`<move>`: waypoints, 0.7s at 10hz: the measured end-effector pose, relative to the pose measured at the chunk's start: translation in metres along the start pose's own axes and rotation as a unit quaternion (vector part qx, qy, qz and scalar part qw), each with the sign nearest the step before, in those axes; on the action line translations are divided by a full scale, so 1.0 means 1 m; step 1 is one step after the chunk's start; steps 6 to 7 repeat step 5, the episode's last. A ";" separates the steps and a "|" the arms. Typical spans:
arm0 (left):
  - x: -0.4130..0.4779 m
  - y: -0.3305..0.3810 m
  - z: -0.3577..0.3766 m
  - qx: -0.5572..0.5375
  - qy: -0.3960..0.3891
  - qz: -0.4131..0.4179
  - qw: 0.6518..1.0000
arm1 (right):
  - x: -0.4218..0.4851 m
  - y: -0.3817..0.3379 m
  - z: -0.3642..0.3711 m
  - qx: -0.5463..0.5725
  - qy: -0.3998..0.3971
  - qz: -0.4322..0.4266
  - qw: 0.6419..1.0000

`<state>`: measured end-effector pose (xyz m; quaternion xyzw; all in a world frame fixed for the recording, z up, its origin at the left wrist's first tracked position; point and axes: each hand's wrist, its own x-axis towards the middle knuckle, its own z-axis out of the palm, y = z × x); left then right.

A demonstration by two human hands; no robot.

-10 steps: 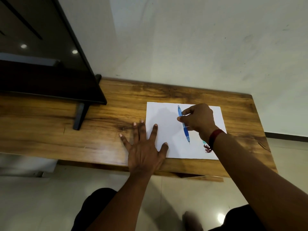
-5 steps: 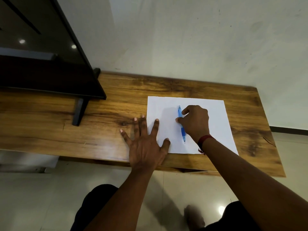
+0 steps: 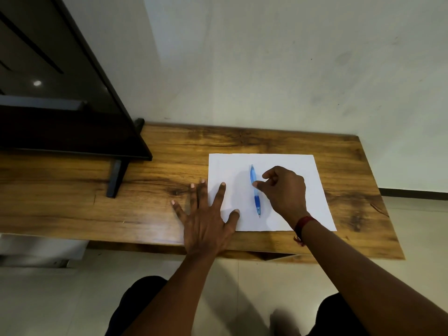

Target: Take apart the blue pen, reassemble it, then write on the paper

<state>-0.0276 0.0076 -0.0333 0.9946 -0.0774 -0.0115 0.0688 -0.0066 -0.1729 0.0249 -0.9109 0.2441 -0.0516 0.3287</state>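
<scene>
The blue pen (image 3: 256, 199) lies whole and flat on the white paper (image 3: 291, 163), its tip pointing toward me. My right hand (image 3: 286, 190) hovers just right of it. The fingers are loosely curled and apart, and only the thumb tip touches the pen's middle. My left hand (image 3: 207, 221) rests flat on the wooden table (image 3: 72, 202) with fingers spread. Its index finger and thumb press on the paper's left edge. I see no writing on the paper.
A large dark screen (image 3: 60, 117) on a black stand foot (image 3: 116, 178) fills the table's left part. A white wall runs behind the table. The table's front edge is just below my left palm, with tiled floor and my knees beneath.
My right hand had the pen pinched at a tilt over the paper. It has laid the pen flat and loosened its fingers. My left hand has stayed in place.
</scene>
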 end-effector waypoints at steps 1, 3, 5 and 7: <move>0.004 0.002 -0.013 -0.047 -0.015 0.004 0.999 | -0.011 0.001 -0.019 -0.019 -0.060 -0.077 0.995; 0.019 0.001 -0.063 -0.013 0.010 0.089 0.996 | -0.024 0.000 -0.053 -0.132 -0.179 -0.122 0.967; 0.023 -0.004 -0.149 0.016 0.088 0.142 0.986 | -0.041 -0.021 -0.104 -0.217 -0.121 -0.166 0.955; 0.023 -0.004 -0.149 0.016 0.088 0.142 0.986 | -0.041 -0.021 -0.104 -0.217 -0.121 -0.166 0.955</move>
